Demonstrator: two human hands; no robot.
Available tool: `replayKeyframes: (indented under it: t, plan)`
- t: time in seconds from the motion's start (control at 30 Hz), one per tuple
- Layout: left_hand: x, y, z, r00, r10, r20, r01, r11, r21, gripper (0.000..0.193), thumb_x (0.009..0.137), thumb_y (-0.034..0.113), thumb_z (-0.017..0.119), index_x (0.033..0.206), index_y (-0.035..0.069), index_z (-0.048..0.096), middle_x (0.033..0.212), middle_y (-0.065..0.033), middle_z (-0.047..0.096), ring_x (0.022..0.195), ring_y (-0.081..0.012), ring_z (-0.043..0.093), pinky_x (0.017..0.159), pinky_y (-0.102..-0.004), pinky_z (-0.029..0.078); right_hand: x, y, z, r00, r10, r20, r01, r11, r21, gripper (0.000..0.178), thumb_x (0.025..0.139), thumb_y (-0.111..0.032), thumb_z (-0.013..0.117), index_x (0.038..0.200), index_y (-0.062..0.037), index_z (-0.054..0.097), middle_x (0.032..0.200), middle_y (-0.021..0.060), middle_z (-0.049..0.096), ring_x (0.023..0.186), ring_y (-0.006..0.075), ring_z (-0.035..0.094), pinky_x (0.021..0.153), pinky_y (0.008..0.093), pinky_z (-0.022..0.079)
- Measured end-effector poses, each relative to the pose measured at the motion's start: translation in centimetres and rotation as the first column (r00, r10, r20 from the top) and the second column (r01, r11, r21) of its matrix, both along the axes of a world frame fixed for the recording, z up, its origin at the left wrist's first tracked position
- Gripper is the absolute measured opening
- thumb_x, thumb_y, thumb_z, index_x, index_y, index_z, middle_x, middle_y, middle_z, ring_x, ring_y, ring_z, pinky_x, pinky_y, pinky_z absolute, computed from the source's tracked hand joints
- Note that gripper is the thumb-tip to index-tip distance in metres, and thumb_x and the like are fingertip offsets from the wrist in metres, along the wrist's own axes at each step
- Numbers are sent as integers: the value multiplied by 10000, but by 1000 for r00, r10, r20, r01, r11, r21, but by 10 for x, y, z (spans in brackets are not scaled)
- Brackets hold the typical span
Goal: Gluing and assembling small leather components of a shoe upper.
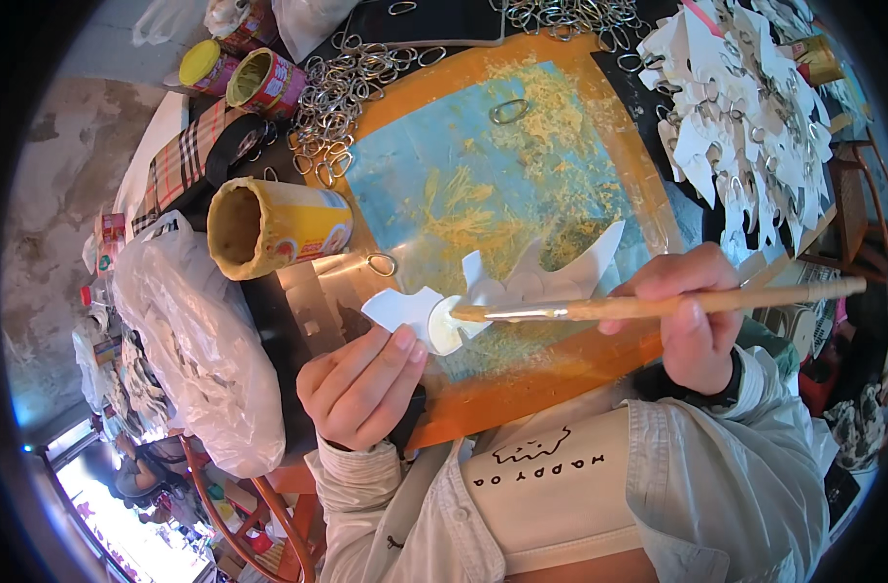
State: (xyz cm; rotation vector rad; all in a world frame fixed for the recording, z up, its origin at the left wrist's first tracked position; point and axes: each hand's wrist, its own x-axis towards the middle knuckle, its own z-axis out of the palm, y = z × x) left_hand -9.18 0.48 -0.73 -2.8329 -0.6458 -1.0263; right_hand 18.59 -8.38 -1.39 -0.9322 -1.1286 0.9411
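Observation:
Between the thumb and fingers of my left hand is the edge of a flat white cut-out piece with pointed and rounded outlines. My right hand is closed round the wooden handle of a brush. The bristles touch the round part of the piece, where a pale wet patch shows. A larger white shape with curved points lies just beyond; I cannot tell whether it joins the held piece. One oval metal ring lies beyond my left hand.
A yellow can with a crusted rim lies tilted at the left, near a plastic bag. Metal rings are heaped at the far left. White pieces with rings pile up at the far right. Dried yellow smears cover the blue sheet.

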Motion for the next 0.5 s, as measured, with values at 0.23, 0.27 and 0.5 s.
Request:
replayKeyframes:
  t: [0.23, 0.27, 0.5]
  plan:
    - [1, 5, -2, 1000, -29, -3, 29, 999, 18, 248, 634, -18, 747, 864, 70, 716, 957, -38, 701, 837, -183, 689, 580, -224, 494, 8, -4, -3, 984, 153, 88, -156, 987, 31, 193, 945, -122, 532, 1028, 48, 571, 811, 163, 664, 696, 225, 697, 642, 298, 552]
    - [3, 6, -2, 999, -39, -3, 39, 999, 26, 248, 630, -17, 746, 863, 64, 716, 956, -45, 700, 831, -185, 688, 586, -227, 505, 12, -4, -2, 983, 178, 38, -179, 983, 31, 193, 949, -135, 531, 1021, 41, 564, 815, 166, 666, 682, 223, 693, 639, 297, 553]
    - [3, 15, -1, 993, -108, 53, 108, 994, 11, 197, 659, 42, 740, 853, 46, 708, 918, -84, 706, 798, -236, 693, 610, -287, 549, 29, 14, 38, 1000, -2, 23, 3, 998, -55, 287, 994, -275, 492, 936, 6, 505, 758, 111, 587, 572, 188, 631, 535, 268, 512]
